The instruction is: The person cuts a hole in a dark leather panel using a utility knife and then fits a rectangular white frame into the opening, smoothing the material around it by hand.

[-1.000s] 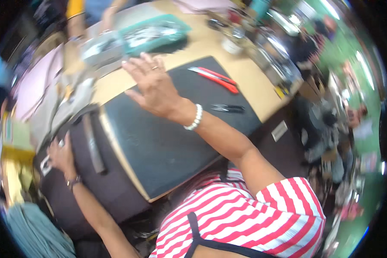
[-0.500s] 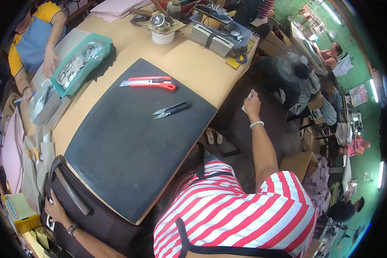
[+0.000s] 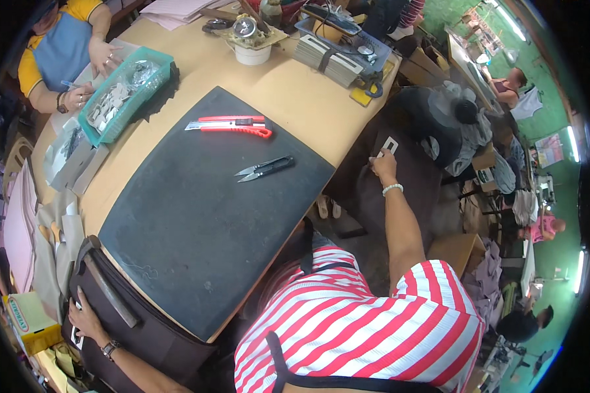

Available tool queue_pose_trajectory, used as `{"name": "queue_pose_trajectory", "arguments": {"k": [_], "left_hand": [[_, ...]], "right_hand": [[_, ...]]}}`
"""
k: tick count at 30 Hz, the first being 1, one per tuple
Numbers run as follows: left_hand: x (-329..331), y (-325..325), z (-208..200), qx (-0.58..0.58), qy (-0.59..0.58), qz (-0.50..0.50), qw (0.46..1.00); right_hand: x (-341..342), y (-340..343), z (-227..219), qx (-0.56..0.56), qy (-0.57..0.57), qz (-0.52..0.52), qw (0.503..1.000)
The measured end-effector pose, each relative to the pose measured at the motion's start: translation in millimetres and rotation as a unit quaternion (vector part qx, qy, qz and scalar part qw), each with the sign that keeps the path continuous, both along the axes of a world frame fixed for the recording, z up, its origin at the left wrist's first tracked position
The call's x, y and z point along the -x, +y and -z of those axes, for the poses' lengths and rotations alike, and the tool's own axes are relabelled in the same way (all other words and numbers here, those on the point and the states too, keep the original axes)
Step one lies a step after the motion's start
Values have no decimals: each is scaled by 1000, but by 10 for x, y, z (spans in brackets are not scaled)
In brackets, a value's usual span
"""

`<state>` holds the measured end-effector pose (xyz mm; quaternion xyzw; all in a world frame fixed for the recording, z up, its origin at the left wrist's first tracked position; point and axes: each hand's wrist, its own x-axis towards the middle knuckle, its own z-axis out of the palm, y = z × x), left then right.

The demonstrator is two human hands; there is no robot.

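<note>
Touching the near end of a slotted white strip [image 3: 390, 143], the right hand [image 3: 384, 168] is resting with fingers curled, the strip's long axis pointing ahead and slightly right of them. The left hand [image 3: 88, 321], fingers half-spread, is lying across another white piece [image 3: 78, 339]; whether either is gripping, I cannot tell.

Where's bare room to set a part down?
Middle of the black mat, nearside of the red utility knife and black thread snips; tan tabletop between mat and teal basket. Crowded: far-right corner, with strapped grey stack and blue tray.
</note>
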<state>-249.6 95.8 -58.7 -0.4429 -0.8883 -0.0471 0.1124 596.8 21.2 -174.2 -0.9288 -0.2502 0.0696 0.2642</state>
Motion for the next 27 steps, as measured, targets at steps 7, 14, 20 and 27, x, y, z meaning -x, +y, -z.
{"name": "queue_pose_trajectory", "arguments": {"k": [7,14,20,27], "left_hand": [[72,60,63,16,0,20,1000],[243,45,139,11,20,24,999],[-106,44,27,15,132,-50,990],[-2140,-136,-889,-186,-327,375,848]], "right_hand": [[-291,-235,481,-149,65,52,985],[29,-205,9,-189,192,107,957],[473,-57,-1156,-464,27,15,885],[2505,659,-2424,-424,103,-431,790]]}}
